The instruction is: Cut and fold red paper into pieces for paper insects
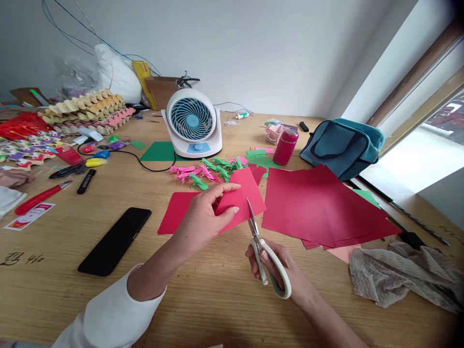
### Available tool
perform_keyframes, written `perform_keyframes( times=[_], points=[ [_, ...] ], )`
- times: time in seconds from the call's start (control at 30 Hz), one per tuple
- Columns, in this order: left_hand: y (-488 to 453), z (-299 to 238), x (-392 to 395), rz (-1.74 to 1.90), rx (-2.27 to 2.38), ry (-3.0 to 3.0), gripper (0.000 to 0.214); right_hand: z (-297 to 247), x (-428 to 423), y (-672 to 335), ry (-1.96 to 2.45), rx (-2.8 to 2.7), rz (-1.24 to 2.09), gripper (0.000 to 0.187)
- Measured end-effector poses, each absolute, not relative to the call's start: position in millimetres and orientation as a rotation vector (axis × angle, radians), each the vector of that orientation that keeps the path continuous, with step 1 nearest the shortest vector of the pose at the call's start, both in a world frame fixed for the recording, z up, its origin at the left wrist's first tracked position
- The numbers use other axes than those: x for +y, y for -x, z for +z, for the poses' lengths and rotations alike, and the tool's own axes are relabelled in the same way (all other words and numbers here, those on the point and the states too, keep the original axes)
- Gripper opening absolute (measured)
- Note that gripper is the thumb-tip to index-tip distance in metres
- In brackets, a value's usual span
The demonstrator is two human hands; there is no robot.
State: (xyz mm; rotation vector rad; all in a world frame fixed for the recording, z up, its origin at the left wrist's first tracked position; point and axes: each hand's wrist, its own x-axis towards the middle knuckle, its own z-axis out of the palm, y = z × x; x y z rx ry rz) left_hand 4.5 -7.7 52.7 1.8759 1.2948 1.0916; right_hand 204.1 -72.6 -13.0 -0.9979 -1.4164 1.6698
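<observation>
Between the thumb and fingers of my left hand is a piece of red paper, held up above the table. My right hand grips white-handled scissors, its fingers in the loops. The blades point up and away, their tips at the paper's lower right edge. Under my left wrist and hand lies another red sheet, partly covered. Just beyond the held paper sits a heap of cut pink and green paper strips.
Large red sheets lie to the right, beside a grey cloth. A black phone rests at left. Further back stand a white fan, a red flask and a blue bag. Red-handled pliers lie far left.
</observation>
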Motion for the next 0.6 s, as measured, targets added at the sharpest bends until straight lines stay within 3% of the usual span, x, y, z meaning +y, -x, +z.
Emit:
perform_keyframes(
  times=[0.6],
  points=[
    [-2.6, 51.7, -5.6, 1.057, 1.316, -1.841, 0.042, -20.5, -72.5, -202.6, 0.978, -1.305, 1.701, 0.050]
  ],
)
